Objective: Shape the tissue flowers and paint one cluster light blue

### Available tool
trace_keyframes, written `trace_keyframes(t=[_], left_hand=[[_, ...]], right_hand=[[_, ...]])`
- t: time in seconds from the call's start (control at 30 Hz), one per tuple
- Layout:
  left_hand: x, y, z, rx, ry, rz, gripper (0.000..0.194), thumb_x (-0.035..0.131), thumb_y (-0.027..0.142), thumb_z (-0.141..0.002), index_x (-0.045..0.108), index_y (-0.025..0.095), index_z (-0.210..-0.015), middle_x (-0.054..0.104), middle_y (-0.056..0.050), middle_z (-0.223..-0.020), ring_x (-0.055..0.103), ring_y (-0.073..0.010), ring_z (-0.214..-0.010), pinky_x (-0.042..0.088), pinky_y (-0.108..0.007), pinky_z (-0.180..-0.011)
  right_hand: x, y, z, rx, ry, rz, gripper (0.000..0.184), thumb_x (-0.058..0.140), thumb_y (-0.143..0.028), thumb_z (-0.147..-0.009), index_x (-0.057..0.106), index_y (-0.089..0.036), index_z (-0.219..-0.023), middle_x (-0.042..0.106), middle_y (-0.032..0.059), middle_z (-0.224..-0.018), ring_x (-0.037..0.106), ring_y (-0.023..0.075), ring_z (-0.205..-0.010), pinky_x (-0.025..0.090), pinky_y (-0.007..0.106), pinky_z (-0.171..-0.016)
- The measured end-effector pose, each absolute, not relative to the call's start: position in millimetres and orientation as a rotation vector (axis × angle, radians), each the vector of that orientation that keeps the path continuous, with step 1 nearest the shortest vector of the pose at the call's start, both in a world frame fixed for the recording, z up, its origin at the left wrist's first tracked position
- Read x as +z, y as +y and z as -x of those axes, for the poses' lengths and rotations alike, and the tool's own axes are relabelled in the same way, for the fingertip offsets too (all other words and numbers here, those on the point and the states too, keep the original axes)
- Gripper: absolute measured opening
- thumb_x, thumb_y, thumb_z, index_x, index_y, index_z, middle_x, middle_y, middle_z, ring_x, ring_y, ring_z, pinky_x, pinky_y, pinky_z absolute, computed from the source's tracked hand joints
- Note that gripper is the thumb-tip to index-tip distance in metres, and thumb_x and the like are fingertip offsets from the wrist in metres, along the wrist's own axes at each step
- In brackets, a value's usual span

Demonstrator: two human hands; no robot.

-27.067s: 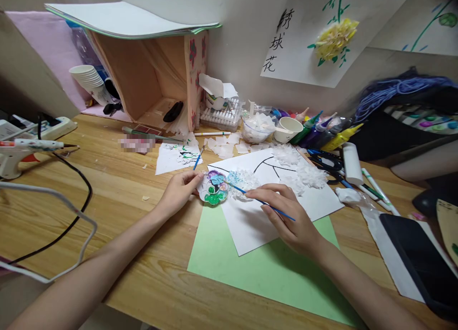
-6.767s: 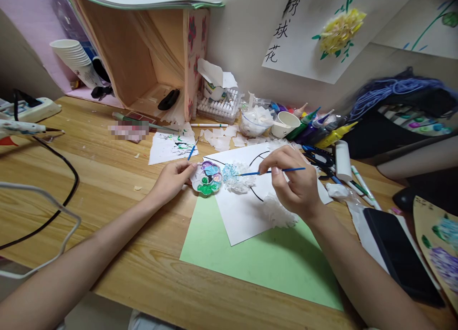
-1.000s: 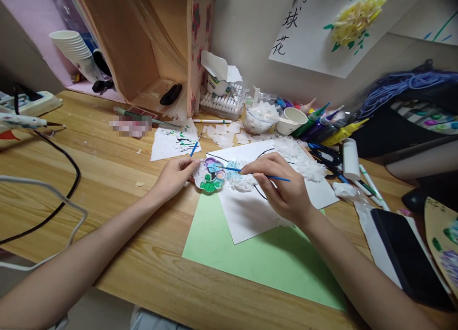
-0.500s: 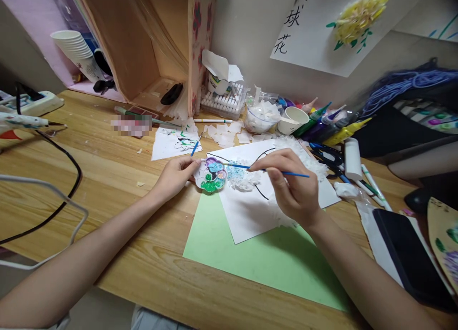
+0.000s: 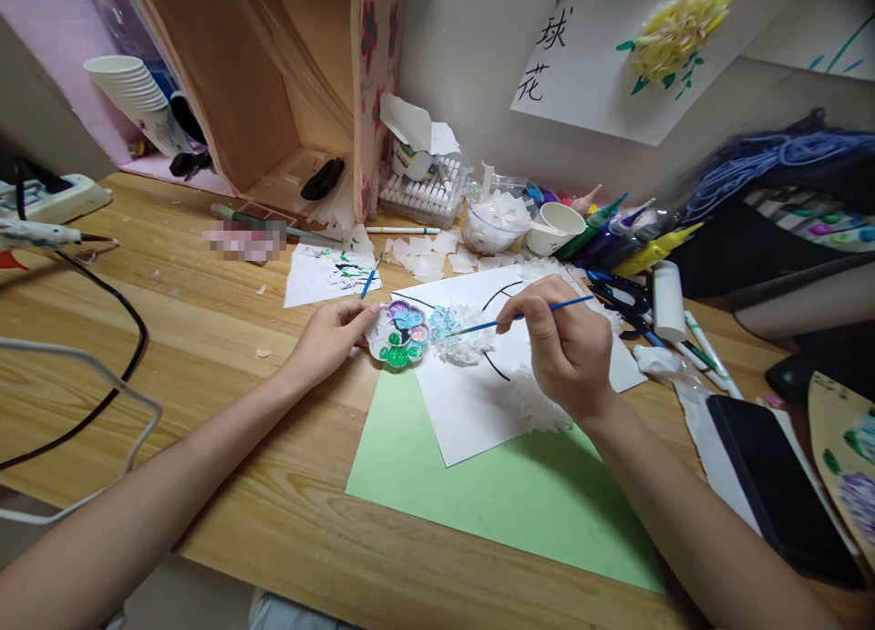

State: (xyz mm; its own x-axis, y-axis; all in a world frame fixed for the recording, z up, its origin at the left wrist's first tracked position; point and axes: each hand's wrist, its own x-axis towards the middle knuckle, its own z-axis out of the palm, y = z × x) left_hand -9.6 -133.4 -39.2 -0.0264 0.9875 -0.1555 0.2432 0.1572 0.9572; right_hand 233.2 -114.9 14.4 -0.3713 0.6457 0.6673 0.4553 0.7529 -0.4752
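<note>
My left hand (image 5: 333, 343) grips the left edge of a flower-shaped paint palette (image 5: 398, 335) with blue, purple, green and black paint in its wells. A second blue-handled paintbrush (image 5: 370, 280) lies just behind that hand on a paint-smeared scrap. My right hand (image 5: 561, 347) is closed around a thin blue paintbrush (image 5: 488, 325), whose tip meets a ruffled white paper flower (image 5: 471, 341). The flower's left part is tinted light blue. It sits on a white sheet (image 5: 451, 420) with black curved lines, over green paper (image 5: 492, 521). My right hand partly covers the sheet.
Along the back stand a bowl of torn white paper (image 5: 502, 224), a paper cup (image 5: 557, 229) and paint bottles (image 5: 660, 247). Black-handled scissors (image 5: 619, 293) and a phone (image 5: 779, 484) lie at right. A glue gun (image 5: 47, 233) and a black cable (image 5: 140, 338) are at left.
The brush in my right hand has moved from above the palette's edge to the paper flower, its tip now lower and further right. My left hand keeps holding the palette.
</note>
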Motion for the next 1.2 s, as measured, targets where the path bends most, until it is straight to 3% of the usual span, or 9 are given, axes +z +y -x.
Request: trace_keyframes(t=[1.2], left_hand=[[-35.9, -134.6, 6.9, 0.988, 1.467, -1.199, 0.033, 0.059, 0.048, -0.072, 0.064, 0.015, -0.073, 0.062, 0.0, -0.064, 0.058, -0.0127, -0.056, 0.049, -0.024, -0.053]], right_hand=[[18.0, -115.7, -232.8, 0.311, -2.147, 0.779, 0.027, 0.035, -0.02, -0.091, 0.057, -0.019, -0.074, 0.06, 0.0037, -0.065, 0.053, 0.0158, -0.069, 0.043, 0.032, -0.064]])
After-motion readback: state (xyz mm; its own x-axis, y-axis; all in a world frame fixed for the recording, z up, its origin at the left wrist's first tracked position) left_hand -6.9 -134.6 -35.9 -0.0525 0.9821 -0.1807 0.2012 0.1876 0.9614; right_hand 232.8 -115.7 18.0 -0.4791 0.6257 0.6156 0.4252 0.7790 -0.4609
